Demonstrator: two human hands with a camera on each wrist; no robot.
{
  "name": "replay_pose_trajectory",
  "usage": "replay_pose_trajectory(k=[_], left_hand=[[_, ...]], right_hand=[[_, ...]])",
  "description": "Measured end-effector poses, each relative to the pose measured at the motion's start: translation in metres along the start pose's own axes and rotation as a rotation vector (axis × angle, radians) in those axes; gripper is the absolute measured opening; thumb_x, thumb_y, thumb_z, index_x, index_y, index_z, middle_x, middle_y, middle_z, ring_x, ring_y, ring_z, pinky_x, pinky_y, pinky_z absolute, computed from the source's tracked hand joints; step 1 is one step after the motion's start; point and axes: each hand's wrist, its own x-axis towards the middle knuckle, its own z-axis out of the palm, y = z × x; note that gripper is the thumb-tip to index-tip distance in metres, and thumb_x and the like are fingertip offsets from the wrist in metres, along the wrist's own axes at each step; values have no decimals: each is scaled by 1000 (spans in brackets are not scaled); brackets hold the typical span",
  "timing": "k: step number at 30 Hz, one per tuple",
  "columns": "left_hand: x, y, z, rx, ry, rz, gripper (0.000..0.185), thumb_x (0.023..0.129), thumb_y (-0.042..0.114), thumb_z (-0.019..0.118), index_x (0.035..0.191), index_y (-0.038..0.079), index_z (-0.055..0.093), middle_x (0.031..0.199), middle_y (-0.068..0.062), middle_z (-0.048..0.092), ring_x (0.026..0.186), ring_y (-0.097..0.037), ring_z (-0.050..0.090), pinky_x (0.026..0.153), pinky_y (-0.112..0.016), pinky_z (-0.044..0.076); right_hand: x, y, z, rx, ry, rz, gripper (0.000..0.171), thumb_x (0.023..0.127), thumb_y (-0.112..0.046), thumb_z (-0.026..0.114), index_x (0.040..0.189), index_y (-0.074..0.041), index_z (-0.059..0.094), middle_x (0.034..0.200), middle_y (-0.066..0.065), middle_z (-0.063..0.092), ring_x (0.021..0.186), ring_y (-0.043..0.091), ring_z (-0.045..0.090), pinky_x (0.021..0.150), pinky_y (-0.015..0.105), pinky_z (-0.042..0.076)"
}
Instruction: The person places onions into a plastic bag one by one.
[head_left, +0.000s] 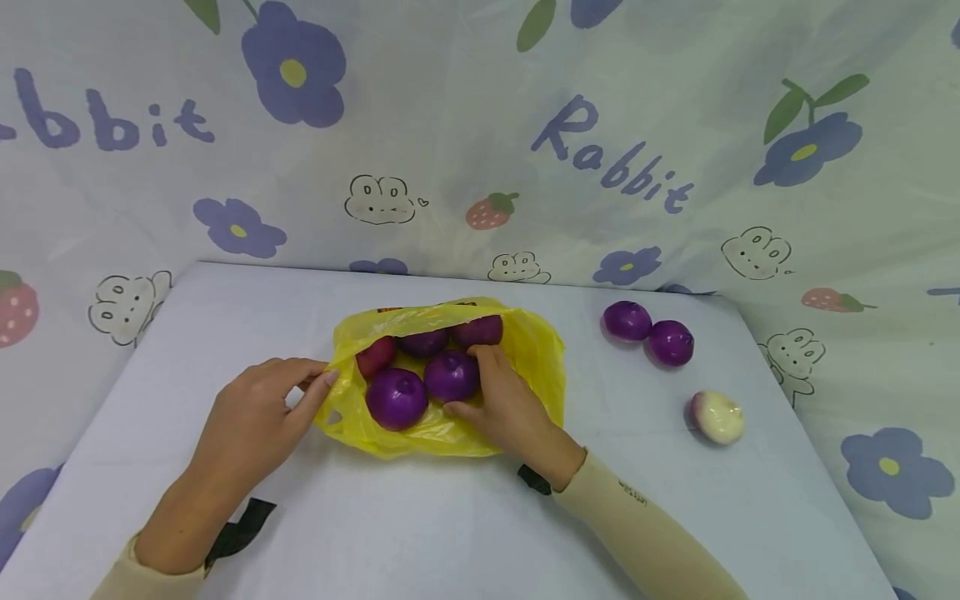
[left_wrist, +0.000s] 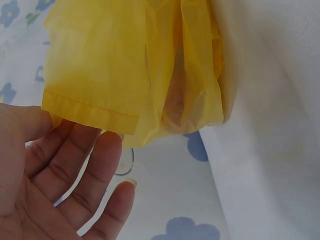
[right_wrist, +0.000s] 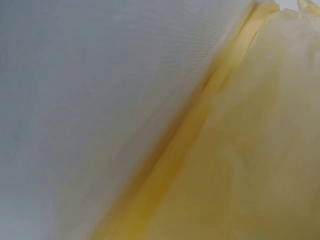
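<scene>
A yellow plastic bag (head_left: 450, 442) lies with its mouth open, several purple onions inside it. My left hand (head_left: 255, 417) pinches the left edge of the bag between thumb and fingers; the left wrist view shows the bag's folded hem (left_wrist: 90, 112) in that pinch. Inside the mouth, my right hand (head_left: 510, 400) grips a purple onion (head_left: 452, 377) from its right side. Another purple onion (head_left: 397, 399) sits just left of it, and more lie behind, partly hidden by the bag. In the right wrist view, bag plastic (right_wrist: 240, 165) covers the hand.
Two purple onions (head_left: 627, 322) touch each other on the white table (head_left: 600, 517) at the back right. Nearer, a pale onion (head_left: 717, 417) with a purple side lies by itself. A printed curtain (head_left: 450, 125) hangs behind the table.
</scene>
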Motion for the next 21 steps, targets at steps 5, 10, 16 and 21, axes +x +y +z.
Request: replay_pose_trajectory(k=[5,10,16,21], left_hand=[[0,-1,0,-1,2,1,19,93,14,80,107,2,78,91,-7,76,84,-29,69,72,-54,58],[0,-1,1,-1,1,2,18,93,14,79,107,2,78,91,-8,76,84,-29,68,72,-53,58],[0,-1,2,-1,5,12,17,93,13,80,106,3,78,91,-7,76,82,-28,68,71,-52,58],[0,-3,3,10,13,27,17,93,14,79,105,2,78,89,-7,76,81,-27,68,69,-50,58]], right_hand=[[-1,0,0,27,1,5,79,89,-37,86,144,-3,41,136,16,51,116,27,59,104,41,52],[-2,3,0,51,13,7,79,88,-38,87,143,-4,41,136,15,51,115,26,59,103,41,52],[-3,4,-1,45,11,20,80,88,-38,87,144,-4,40,137,15,51,116,26,59,104,41,52],[-4,3,-3,27,13,8,80,88,-37,87,143,-2,41,137,17,51,118,27,59,105,40,52]])
